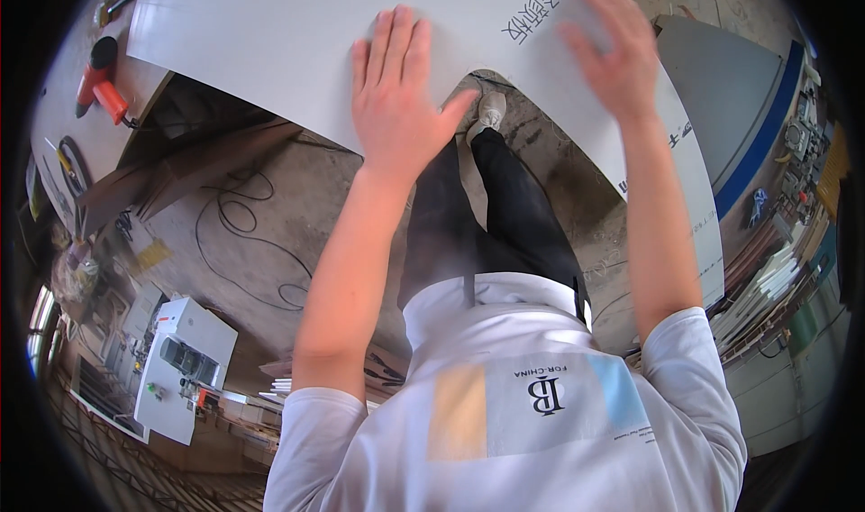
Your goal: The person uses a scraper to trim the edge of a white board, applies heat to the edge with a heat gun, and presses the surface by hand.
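My left hand (396, 97) lies flat on the white panel (270, 34), fingers spread wide, thumb hooked at its near edge. My right hand (617, 48) presses flat on the same panel further right, fingers open too, holding nothing. The panel stretches across in front of me, its left end resting over the desk (63, 124), where an orange tool (97, 77) lies. Below are my dark trousers (491, 224) and cables (239, 214) on the floor

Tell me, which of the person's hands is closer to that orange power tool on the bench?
Left. The left hand lies flat on the white panel, nearer the orange tool; the right hand rests farther along the panel.
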Action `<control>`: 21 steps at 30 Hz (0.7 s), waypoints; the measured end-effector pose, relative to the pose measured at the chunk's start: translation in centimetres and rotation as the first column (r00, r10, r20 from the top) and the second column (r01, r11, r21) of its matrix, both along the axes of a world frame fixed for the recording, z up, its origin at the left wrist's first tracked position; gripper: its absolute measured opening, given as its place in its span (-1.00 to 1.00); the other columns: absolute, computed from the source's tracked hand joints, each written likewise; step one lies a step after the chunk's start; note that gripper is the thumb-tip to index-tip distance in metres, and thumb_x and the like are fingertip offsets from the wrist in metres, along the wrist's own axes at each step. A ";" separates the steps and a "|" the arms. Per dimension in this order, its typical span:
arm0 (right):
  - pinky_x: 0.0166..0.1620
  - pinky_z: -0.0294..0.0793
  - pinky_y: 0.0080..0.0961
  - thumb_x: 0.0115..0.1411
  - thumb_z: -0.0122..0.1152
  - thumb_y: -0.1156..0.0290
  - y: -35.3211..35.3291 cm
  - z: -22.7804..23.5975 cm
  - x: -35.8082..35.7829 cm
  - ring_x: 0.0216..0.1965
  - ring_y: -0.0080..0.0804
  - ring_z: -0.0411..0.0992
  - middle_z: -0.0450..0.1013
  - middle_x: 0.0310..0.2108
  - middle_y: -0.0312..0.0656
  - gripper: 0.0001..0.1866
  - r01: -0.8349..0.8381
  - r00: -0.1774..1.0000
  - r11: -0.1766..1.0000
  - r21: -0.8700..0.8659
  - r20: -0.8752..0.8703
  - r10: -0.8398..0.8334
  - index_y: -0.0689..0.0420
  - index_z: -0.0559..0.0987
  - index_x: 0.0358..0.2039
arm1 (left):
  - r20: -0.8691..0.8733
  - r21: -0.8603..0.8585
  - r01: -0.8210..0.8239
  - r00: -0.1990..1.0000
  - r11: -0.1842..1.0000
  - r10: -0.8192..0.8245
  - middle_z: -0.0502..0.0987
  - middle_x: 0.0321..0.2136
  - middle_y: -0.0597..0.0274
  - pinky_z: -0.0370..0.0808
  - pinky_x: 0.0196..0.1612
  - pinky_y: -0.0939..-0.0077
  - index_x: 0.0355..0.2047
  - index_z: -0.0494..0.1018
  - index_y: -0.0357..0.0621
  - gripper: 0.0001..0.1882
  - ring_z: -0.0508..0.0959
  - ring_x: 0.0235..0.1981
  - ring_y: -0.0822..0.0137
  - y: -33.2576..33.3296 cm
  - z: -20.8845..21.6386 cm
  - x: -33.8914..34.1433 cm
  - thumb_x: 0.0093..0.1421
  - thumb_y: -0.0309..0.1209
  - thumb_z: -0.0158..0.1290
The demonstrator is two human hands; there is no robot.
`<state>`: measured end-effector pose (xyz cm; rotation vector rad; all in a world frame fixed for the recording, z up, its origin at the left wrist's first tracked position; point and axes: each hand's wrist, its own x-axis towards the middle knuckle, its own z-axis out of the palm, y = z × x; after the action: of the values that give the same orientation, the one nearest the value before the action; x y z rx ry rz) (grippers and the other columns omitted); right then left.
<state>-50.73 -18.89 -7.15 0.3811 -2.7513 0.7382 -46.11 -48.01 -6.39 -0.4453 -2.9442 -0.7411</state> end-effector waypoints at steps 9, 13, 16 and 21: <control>-0.10 0.48 -0.44 0.21 -0.06 -0.52 3.6 1.8 0.5 -0.27 -0.32 0.57 0.60 -0.46 -0.33 -0.24 0.537 0.610 0.817 0.209 0.573 -0.547 -0.06 0.73 -0.33 | 0.123 -0.190 0.085 0.990 0.978 -0.063 0.20 0.43 -0.06 0.06 0.48 -0.07 0.35 0.21 -0.25 0.05 0.17 0.47 0.01 4.0 2.5 -4.8 -0.20 -0.34 0.38; 0.03 0.47 -0.47 0.22 0.03 -0.47 4.1 1.4 0.5 -0.17 -0.34 0.59 0.65 -0.33 -0.30 -0.26 0.499 0.592 0.837 0.226 0.616 -0.520 -0.08 0.75 -0.05 | 0.191 -0.201 0.059 0.981 0.978 -0.020 0.18 0.44 -0.03 0.11 0.47 0.00 0.37 0.22 -0.20 0.02 0.13 0.48 0.04 4.4 2.5 -5.0 -0.15 -0.34 0.37; 0.00 0.49 -0.46 0.22 0.03 -0.47 4.2 1.3 0.4 -0.21 -0.34 0.59 0.63 -0.37 -0.31 -0.27 0.498 0.589 0.839 0.218 0.626 -0.512 -0.08 0.76 -0.09 | 0.128 -0.240 0.032 0.992 0.970 -0.001 0.27 0.42 0.17 0.21 0.44 0.05 0.34 0.30 -0.04 -0.02 0.22 0.45 0.09 4.4 1.8 -4.5 -0.11 -0.21 0.44; -0.25 0.48 -0.38 0.23 -0.03 -0.48 3.9 1.0 0.7 -0.40 -0.30 0.54 0.53 -0.57 -0.30 -0.26 0.505 0.657 0.847 0.164 0.563 -0.501 -0.01 0.68 -0.47 | 0.187 -0.261 0.033 0.982 0.965 0.017 0.29 0.41 0.19 0.23 0.43 0.06 0.33 0.32 -0.02 -0.04 0.22 0.45 0.12 4.4 2.0 -4.7 -0.11 -0.21 0.47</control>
<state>-50.01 -14.94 -6.19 -0.7443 -3.1581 0.8012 -50.85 -43.65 -4.44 -0.4251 -3.2373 -0.4116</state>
